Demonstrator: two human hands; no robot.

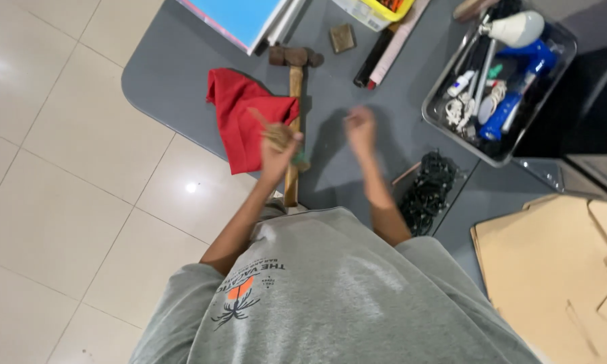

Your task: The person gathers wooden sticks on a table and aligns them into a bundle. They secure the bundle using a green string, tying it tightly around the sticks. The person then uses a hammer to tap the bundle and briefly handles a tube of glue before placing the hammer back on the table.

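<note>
A thin stick is being gripped in the blurry left hand point(278, 143), tip angled up-left, over one hammer point(293, 121) lying lengthwise; right hand's point(361, 128) grip can't be told.

Even, fairly bright indoor light falls from above. The pale floor tiles point(81, 135) beyond the table's rounded corner carry a small sharp glint and a broader washed-out sheen. On the grey table point(175, 67) soft shadows lie under both hands, the darker one between them. The left hand point(278, 145) and right hand point(361, 128) are smeared by motion blur, fingers indistinct. The metal tray point(499, 160) rim glints faintly. The black block at the table's far right edge is underexposed, with no detail.
</note>
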